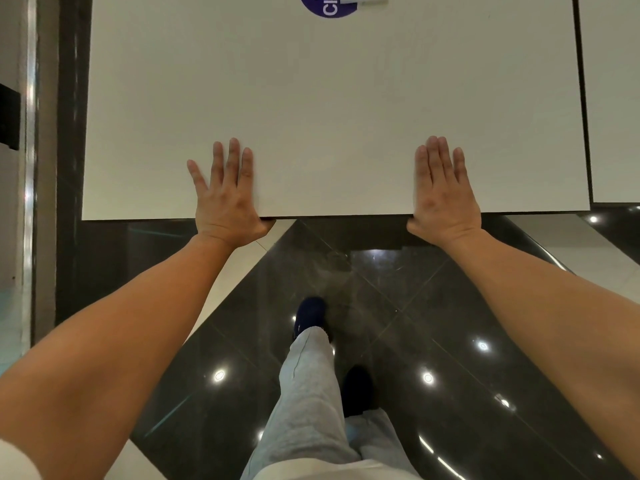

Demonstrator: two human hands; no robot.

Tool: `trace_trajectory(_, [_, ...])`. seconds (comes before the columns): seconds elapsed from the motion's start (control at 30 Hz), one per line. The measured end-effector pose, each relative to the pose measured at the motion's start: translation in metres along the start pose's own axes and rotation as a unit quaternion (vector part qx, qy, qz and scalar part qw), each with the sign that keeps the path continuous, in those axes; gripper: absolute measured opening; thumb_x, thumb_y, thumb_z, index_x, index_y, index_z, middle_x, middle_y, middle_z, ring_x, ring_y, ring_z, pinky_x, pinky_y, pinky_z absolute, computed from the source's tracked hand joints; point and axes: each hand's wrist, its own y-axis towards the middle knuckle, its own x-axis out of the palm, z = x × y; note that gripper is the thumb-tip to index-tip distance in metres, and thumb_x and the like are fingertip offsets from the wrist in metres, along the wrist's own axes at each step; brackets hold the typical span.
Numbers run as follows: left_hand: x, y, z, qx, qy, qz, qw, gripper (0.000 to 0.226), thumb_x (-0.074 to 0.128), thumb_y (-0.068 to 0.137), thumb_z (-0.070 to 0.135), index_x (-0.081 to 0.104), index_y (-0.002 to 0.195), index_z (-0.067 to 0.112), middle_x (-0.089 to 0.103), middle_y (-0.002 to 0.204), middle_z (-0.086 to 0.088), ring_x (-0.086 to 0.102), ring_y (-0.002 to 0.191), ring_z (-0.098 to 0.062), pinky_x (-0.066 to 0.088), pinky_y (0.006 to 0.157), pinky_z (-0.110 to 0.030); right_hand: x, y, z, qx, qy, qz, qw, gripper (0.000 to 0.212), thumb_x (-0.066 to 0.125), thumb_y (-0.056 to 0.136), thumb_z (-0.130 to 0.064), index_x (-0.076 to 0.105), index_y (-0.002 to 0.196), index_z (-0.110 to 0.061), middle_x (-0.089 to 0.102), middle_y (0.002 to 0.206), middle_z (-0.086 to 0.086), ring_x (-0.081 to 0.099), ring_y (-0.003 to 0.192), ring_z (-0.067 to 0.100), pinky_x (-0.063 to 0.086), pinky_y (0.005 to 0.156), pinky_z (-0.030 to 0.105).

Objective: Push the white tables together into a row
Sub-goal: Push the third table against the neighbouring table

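Note:
A large white table (329, 98) fills the upper half of the view. My left hand (227, 195) lies flat on its near edge, fingers spread on top, thumb hooked under the rim. My right hand (445, 192) holds the same edge further right, fingers together on top, thumb below. A second white table (616, 98) stands to the right, parallel to the first, with only a thin dark gap between them. Its near edge sits slightly further from me than the first table's edge.
A purple round sticker (327, 5) and a white paper lie at the table's far side. A metal-trimmed wall (27, 133) runs along the left. Below are glossy dark floor tiles (433, 306), my grey trousers and dark shoe (310, 317).

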Motion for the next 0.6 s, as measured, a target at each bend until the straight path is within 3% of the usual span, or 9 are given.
trace_trajectory(0.23, [0.0008, 0.0053, -0.002, -0.002, 0.006, 0.008, 1.0, 0.119, 0.055, 0.077, 0.074, -0.007, 0.156, 0.01, -0.006, 0.166, -0.015, -0.008, 0.151, -0.039, -0.002, 0.113, -0.072, -0.0032, 0.0045, 0.001, -0.002, 0.003, 0.0, 1.0, 0.114, 0.07, 0.076, -0.026, -0.008, 0.152, 0.004, -0.008, 0.162, 0.027, -0.01, 0.15, 0.039, -0.003, 0.122, 0.054])
trace_trajectory(0.6, [-0.0009, 0.0076, -0.0018, 0.0, 0.002, 0.005, 1.0, 0.117, 0.049, 0.077, 0.076, -0.006, 0.156, 0.009, -0.005, 0.166, -0.015, -0.007, 0.151, -0.039, -0.002, 0.113, -0.072, -0.0043, 0.0065, 0.0013, 0.0, 0.002, 0.006, 1.0, 0.112, 0.069, 0.075, -0.024, -0.006, 0.153, 0.005, -0.005, 0.162, 0.028, -0.008, 0.151, 0.039, -0.002, 0.122, 0.054])
